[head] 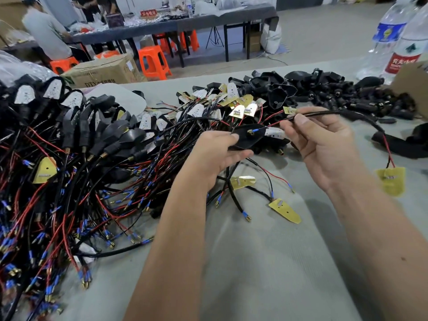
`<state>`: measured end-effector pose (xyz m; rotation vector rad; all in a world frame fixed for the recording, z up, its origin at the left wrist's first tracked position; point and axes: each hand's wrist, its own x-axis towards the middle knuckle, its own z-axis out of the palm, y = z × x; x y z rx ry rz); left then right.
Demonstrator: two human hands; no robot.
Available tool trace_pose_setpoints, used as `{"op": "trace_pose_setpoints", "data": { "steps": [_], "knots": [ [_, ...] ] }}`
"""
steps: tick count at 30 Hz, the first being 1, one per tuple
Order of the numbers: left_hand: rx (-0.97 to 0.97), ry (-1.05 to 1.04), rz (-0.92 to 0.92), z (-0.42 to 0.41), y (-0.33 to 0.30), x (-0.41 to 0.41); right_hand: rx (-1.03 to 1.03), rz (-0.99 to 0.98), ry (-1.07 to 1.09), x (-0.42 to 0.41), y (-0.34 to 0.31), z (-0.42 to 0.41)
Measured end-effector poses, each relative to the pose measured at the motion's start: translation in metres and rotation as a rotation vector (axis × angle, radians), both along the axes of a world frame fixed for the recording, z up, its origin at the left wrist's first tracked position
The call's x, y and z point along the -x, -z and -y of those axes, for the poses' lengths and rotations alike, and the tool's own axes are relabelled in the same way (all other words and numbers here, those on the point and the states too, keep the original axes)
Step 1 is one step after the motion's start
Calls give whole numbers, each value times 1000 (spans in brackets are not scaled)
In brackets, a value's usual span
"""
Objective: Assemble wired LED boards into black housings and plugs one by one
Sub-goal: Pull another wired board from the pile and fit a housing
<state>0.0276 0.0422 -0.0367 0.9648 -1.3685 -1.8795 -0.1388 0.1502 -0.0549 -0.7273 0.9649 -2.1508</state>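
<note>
- Fingers of left hand (215, 156) curled round a black housing (246, 138), thumb on top, held above the table just left of centre.
- Blue-sleeved brass terminal (252, 131) at the housing's hole, red wire leading off toward 2 o'clock.
- Right hand (324, 147) at 3 o'clock of the housing, thumb and forefinger pinching a black cable (324, 113) where red and black leads split.
- White LED board (275, 133) between the two hands, just beside the housing.
- Small yellow board (289, 110) at 12 o'clock of the right thumb.
- Yellow board (391, 180) hanging on wires at 4 o'clock of the right hand.
- Heap of wired assemblies (69, 170) at 9 o'clock on the grey table (266, 262).
- Loose black plugs (347, 96) piled at 1 o'clock.
- Water bottles (389, 38) at the far 2 o'clock edge.
- Orange stools (152, 62) and a person in grey (44, 31) well apart at 11 o'clock.
</note>
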Motion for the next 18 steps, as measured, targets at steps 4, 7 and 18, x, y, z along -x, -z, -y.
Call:
{"op": "trace_pose_setpoints", "data": {
  "steps": [4,7,18],
  "knots": [
    [-51,45,-106,-1,-4,-3,-3,-32,33,-2,0,1],
    [-46,87,-136,-4,-6,-5,-31,-69,27,-5,2,3],
    [10,161,-133,-6,3,5,-129,-51,74,-16,5,9]
  ]
}}
